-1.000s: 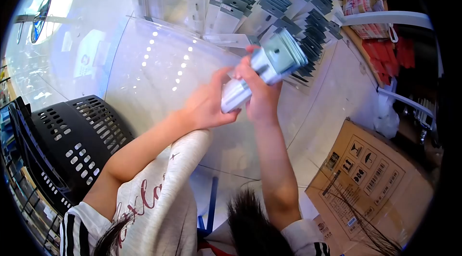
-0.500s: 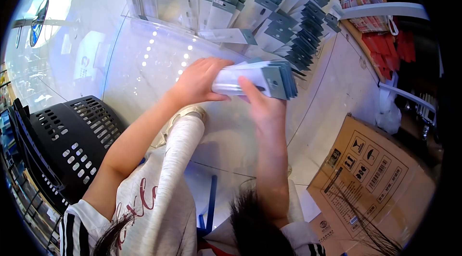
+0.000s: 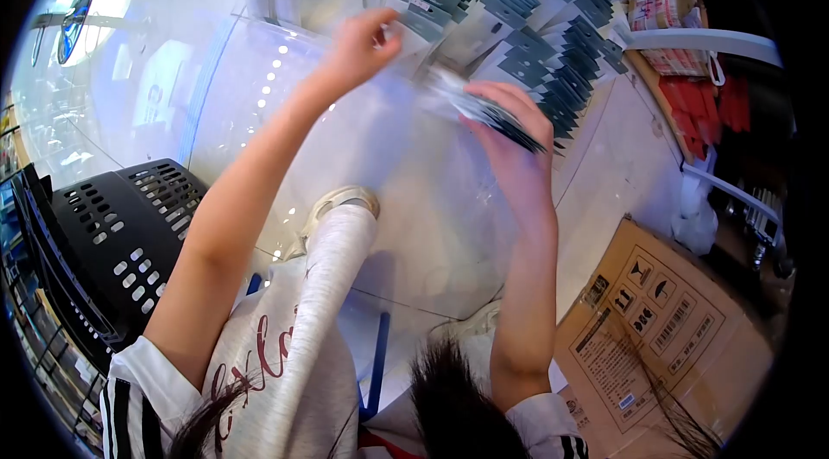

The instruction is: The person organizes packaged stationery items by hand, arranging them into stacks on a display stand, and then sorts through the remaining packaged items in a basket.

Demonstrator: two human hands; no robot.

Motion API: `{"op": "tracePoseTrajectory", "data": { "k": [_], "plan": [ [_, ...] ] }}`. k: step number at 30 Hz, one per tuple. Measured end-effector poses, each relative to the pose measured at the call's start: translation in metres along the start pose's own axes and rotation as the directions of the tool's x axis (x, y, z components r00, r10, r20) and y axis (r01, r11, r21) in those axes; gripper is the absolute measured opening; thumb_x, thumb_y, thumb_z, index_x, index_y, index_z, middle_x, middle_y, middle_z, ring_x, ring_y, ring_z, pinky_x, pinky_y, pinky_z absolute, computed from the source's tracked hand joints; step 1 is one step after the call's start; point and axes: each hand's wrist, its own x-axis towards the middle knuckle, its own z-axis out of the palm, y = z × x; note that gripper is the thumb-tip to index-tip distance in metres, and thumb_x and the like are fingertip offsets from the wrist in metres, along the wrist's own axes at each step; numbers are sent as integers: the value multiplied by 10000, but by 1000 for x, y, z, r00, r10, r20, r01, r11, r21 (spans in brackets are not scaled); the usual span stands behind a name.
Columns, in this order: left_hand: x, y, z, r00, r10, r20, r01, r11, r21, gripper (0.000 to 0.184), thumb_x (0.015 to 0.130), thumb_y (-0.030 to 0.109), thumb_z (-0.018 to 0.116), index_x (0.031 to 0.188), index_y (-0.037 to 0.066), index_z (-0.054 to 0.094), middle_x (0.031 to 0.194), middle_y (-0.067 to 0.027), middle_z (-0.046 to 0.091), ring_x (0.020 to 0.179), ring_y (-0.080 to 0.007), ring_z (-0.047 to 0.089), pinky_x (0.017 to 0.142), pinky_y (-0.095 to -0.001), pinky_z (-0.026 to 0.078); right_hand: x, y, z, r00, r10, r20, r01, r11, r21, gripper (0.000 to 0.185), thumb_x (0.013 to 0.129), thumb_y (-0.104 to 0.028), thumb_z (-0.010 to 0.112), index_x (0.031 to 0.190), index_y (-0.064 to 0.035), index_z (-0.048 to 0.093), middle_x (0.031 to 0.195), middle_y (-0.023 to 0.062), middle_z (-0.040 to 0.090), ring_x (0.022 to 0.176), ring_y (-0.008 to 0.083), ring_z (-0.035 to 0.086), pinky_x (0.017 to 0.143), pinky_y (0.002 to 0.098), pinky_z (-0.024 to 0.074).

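Observation:
My right hand [image 3: 518,118] grips a small stack of flat packets [image 3: 492,107], white and clear with dark grey-green header cards. The stack is tilted almost edge-on, and its far end is smeared by motion. To the left, my left hand [image 3: 367,49] is raised with curled fingers. A gap shows between its thumb and forefinger, and I see nothing held there. Just beyond it lie rows of similar carded packets [image 3: 423,1] on the floor. More overlapping packets [image 3: 561,62] fan out beyond my right hand.
A black perforated plastic basket [image 3: 129,226] stands at my left. On the right is a printed cardboard box [image 3: 656,329]. White shelf rails [image 3: 699,40] and red packages [image 3: 691,109] are at the upper right. Clear plastic sheeting [image 3: 250,88] covers part of the pale tiled floor.
My left hand has left the stack and moved up toward the packets on the floor. My right hand has shifted up and right, turning the stack edge-on.

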Motion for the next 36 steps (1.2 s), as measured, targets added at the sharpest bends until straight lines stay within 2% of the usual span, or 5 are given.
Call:
{"op": "tracePoseTrajectory", "data": {
  "k": [8,16,20,24,36],
  "plan": [
    [2,-46,-22,884,-458,-91,380,819,-431,190,733,124,519,878,13,570,733,-54,590,703,-112,543,645,-247,417,29,30,17,984,-75,-160,65,996,-68,268,637,63,653,897,21,598,856,86,591,755,153,559,699,233,432],
    [0,-45,-17,905,-418,-79,328,804,-496,172,736,120,518,858,10,569,751,-51,591,720,-107,540,640,-242,410,9,40,44,995,-96,35,102,967,-232,321,593,91,628,890,-32,612,870,103,603,791,212,587,714,273,451],
    [-1,-47,-15,906,-413,-92,337,836,-433,162,741,132,537,851,16,567,757,-48,595,722,-113,541,636,-246,413,11,54,44,985,-110,-133,87,982,-169,301,602,87,625,883,-20,608,865,100,612,813,197,588,723,274,447],
    [0,-42,-18,898,-440,-16,391,814,-428,147,789,89,499,906,13,546,847,-30,585,804,-115,559,717,-244,437,43,35,20,960,263,-98,-259,965,48,188,641,-8,669,822,-1,622,760,101,641,684,174,611,655,269,457],
    [-2,-49,-17,903,-430,0,399,839,-371,148,796,109,517,908,16,543,847,-31,583,818,-116,552,726,-247,431,-12,59,48,997,-35,-68,33,999,-30,267,621,-5,684,835,-37,527,950,110,593,901,206,565,775,284,432]
  ]
}}
